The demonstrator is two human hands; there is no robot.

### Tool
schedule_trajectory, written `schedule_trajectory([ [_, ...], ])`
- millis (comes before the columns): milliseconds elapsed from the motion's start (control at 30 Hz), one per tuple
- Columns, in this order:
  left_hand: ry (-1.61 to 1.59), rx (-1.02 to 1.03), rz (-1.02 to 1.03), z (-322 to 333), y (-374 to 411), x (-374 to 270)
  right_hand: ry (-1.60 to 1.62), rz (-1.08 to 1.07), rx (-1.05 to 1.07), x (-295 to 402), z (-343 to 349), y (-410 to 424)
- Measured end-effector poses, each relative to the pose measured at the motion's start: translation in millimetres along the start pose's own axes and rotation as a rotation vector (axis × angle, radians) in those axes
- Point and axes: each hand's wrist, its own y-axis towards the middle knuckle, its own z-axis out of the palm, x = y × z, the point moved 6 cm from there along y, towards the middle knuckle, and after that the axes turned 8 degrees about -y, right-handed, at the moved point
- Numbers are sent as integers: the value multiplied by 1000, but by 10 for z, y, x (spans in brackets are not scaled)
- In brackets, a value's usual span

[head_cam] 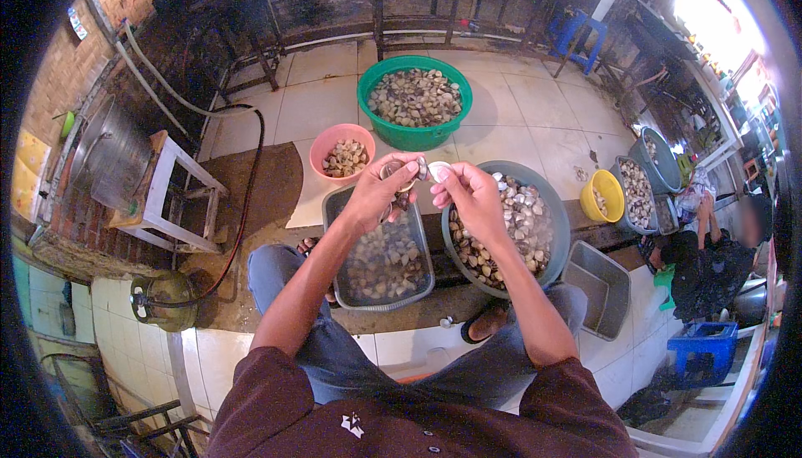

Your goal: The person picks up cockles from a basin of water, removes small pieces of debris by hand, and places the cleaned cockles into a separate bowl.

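Note:
My left hand (pixel 398 183) holds several clams, brown and pale, in its palm and fingers. Between the fingertips of my right hand (pixel 460 191) is a white clam shell (pixel 440 171), close beside the shells at my left fingertips. Beneath the left hand sits a grey rectangular basin (pixel 428 282) with clams under cloudy water. A large round grey tub (pixel 559 226) full of clams stands below the right hand. Beyond my hands are a pink bowl (pixel 317 151) with some clams and a green tub (pixel 413 138) heaped with clams.
At right stand a yellow bucket (pixel 611 198), a long basin of clams (pixel 638 198) and a grey rectangular tub (pixel 598 289). Another person (pixel 708 263) sits at far right near a blue stool (pixel 703 348). Left are a gas cylinder (pixel 175 298), its hose and a white stool (pixel 194 169).

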Motion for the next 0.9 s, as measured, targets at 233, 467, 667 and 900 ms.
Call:
schedule_trajectory([
  [233, 23, 17, -14, 4, -5, 22, 12, -6, 0, 11, -14, -4],
  [467, -15, -11, -38, 10, -3, 31, 22, -24, -6, 9, -18, -11],
  [667, -9, -13, -12, -2, 6, 39, 17, -18, 4, -6, -16, -6],
  [900, 72, -34, 50, -21, -4, 16, 5, 29, 28, -29, -1, -4],
])
